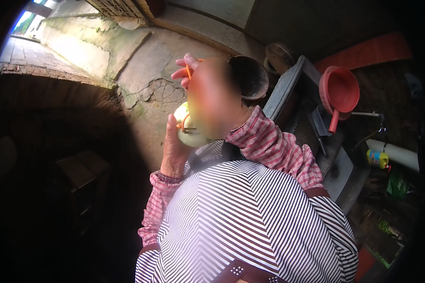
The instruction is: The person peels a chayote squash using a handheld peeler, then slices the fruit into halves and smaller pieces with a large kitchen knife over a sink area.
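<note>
Before my chest, my left hand (174, 146) holds a round, pale green-white vegetable or fruit (192, 139) from its left side, with the thumb pointing up. An orange-framed peeler (185, 121) lies against its face, its metal blade across the pale surface. My right hand (214, 99) is above and to the right, mostly hidden by a blurred patch. Its fingers curl round the peeler's orange handle, which shows between them at the upper left. Both forearms wear pink checked sleeves, over which lies a striped apron or smock.
A dark round pan (249, 78) stands beyond my right hand. At the right are a stone-like basin edge (285, 90), a red plastic dipper (343, 88), a yellow bottle (376, 159) and a white pipe (396, 152). Cracked concrete floor (156, 88) lies ahead; a box-like object (83, 168) stands in shadow at left.
</note>
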Demonstrator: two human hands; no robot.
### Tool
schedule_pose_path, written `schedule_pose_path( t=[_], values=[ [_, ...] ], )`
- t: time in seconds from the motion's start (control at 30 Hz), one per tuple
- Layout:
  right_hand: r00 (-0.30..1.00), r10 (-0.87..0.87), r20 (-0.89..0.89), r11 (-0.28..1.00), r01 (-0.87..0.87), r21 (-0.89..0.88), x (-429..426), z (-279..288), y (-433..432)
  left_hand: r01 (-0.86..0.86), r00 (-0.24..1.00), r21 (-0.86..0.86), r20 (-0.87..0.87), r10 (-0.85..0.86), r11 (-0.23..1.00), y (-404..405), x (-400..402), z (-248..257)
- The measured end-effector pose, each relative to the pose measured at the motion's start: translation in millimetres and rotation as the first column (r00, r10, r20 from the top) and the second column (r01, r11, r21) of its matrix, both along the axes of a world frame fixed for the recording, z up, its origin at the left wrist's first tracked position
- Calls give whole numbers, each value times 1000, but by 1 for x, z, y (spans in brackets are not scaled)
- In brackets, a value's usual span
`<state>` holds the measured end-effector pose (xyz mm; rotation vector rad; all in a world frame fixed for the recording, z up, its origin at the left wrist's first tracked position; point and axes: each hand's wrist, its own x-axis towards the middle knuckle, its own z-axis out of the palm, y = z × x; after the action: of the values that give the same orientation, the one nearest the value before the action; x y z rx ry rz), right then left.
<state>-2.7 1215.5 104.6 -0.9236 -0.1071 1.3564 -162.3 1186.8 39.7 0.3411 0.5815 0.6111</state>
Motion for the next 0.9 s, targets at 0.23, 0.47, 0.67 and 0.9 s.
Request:
schedule_pose_path(
  t=[0.23, 0.47, 0.67, 0.9],
  values=[
    [980, -192, -54, 981, 190, -47, 32, -29, 15, 54, 998, 252, -51, -43, 966, -5, -9, 6],
    [994, 10, -112, 1000, -12, -16, 8, -11, 2, 20, 999, 280, -43, -8, 960, 4, -6, 14],
    [998, -3, -57, 1000, 2, -28, 18, -17, 11, 117, 990, 363, -113, -81, 924, 7, -9, 15],
    [989, -81, -120, 996, 85, 29, 31, -21, 4, 119, 990, 355, -110, -85, 927, 6, -9, 24]
  ],
)
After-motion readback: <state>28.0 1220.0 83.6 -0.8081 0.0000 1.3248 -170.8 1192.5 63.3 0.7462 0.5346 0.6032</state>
